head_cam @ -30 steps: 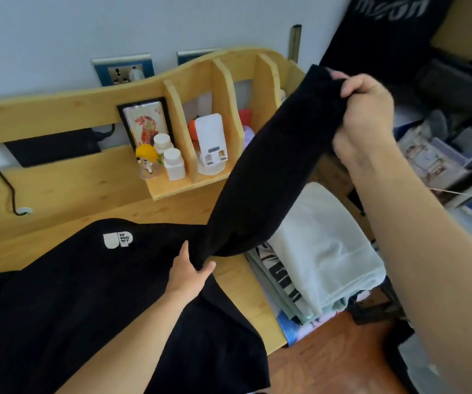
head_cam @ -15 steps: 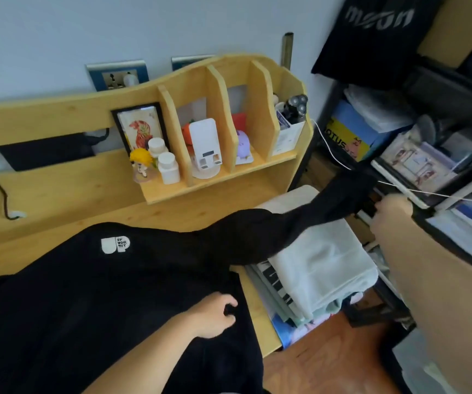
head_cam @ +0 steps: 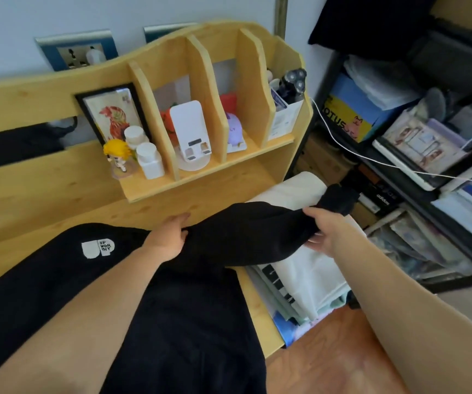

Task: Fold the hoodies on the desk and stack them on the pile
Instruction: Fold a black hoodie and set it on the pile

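One black hoodie on the desk: left hand flat, right hand fingers gripping its sleeve.

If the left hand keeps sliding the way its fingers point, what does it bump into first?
Probably the bare desk top just past the black hoodie, then the underside of the wooden shelf. The left hand lies flat at the sleeve's base, fingers pointing up-right toward it. Depth is hard to judge.
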`<action>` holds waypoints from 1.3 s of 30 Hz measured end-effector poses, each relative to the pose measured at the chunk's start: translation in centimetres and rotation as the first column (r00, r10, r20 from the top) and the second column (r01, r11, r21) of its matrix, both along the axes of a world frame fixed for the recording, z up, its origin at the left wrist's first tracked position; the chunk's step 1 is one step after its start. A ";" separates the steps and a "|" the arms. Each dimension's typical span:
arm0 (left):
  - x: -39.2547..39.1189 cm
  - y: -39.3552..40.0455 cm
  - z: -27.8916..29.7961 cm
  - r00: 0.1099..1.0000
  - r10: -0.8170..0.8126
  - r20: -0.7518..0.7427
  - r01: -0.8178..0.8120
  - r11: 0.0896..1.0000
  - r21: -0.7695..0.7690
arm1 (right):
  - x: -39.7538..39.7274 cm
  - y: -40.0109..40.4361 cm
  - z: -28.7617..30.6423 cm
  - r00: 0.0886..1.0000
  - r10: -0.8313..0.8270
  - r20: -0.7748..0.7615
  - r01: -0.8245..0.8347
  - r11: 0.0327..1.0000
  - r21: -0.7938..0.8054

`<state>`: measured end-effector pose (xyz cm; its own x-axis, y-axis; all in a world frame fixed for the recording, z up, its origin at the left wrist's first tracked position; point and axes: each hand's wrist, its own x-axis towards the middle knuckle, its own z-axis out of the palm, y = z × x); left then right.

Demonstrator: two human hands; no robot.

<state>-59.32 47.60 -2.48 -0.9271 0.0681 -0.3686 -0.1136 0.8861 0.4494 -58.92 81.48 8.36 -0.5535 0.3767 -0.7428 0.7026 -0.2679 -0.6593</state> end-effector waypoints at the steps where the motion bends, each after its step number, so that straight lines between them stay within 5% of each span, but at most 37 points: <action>1: -0.7 -0.4 -0.4 0.986 -0.058 0.153 0.059 0.998 -0.004 | -0.7 -0.1 -0.5 1.000 0.003 0.014 -0.004 1.000 0.011; 3: -1.5 -1.1 -1.0 0.891 -0.182 0.416 0.220 0.974 -0.046 | -1.7 0.5 -1.2 0.997 -0.078 -0.018 0.078 0.997 -0.029; 5: -1.4 -1.3 -1.2 0.831 -0.244 0.499 0.323 0.943 -0.077 | -1.8 0.7 0.1 0.972 -0.199 -0.123 0.172 0.964 -0.203; 9: 0.0 -0.7 -0.6 0.796 -0.233 0.559 0.276 0.961 0.009 | 0.4 -0.2 3.7 0.811 -0.345 -0.473 0.021 0.825 -0.565; 12: 1.3 -0.3 -0.6 0.760 -0.146 0.633 0.135 0.989 0.066 | 1.3 -0.1 3.5 0.799 -0.317 -0.511 -0.036 0.824 -0.566; 16: 1.9 -1.1 -2.0 0.865 0.061 0.499 -0.084 0.996 0.025 | 1.5 0.7 3.2 0.898 -0.195 -0.394 0.039 0.928 -0.371; 18: 1.9 -1.7 -1.6 0.948 0.219 0.232 -0.226 0.974 0.006 | 1.2 1.4 3.4 0.919 -0.186 -0.347 0.073 0.947 -0.313; 20: 1.4 -2.1 -0.8 0.844 0.537 -0.022 -0.519 0.826 0.220 | 0.6 2.1 3.9 0.895 -0.214 -0.392 0.075 0.937 -0.340; 22: 0.8 -1.8 0.5 0.697 0.717 0.003 -0.617 0.598 0.511 | -0.3 2.6 4.8 0.815 -0.320 -0.484 0.079 0.888 -0.453; 23: 0.4 -1.5 1.0 0.703 0.711 0.022 -0.594 0.571 0.566 | -0.9 2.9 4.9 0.784 -0.368 -0.499 0.094 0.866 -0.491; 25: 0.7 0.0 1.6 0.809 0.586 0.041 -0.514 0.673 0.533 | -2.3 3.7 3.5 0.812 -0.389 -0.434 0.187 0.879 -0.438; 29: 4.9 4.7 -0.4 0.990 0.130 -0.056 -0.124 0.987 0.106 | -3.0 6.3 -1.8 0.963 -0.252 -0.096 0.243 0.965 -0.102; 32: 9.6 8.2 -2.7 0.998 -0.013 -0.061 0.009 0.997 -0.072 | -3.0 6.4 -4.5 0.967 -0.255 -0.026 0.251 0.964 -0.092; 36: 13.9 10.2 -5.1 0.993 0.083 -0.089 -0.098 0.978 -0.185 | -4.9 7.2 -6.2 0.947 -0.313 -0.074 0.306 0.947 -0.097; 39: 14.8 11.7 -5.9 0.986 0.091 0.142 -0.070 0.987 -0.148 | -6.3 7.1 -3.3 0.889 -0.380 -0.257 0.348 0.923 -0.163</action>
<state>-44.52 59.30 -8.34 -0.8618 -0.0672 -0.5028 -0.2427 0.9250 0.2923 -65.19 88.60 5.03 -0.5830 0.5168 -0.6269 0.3342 -0.5508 -0.7648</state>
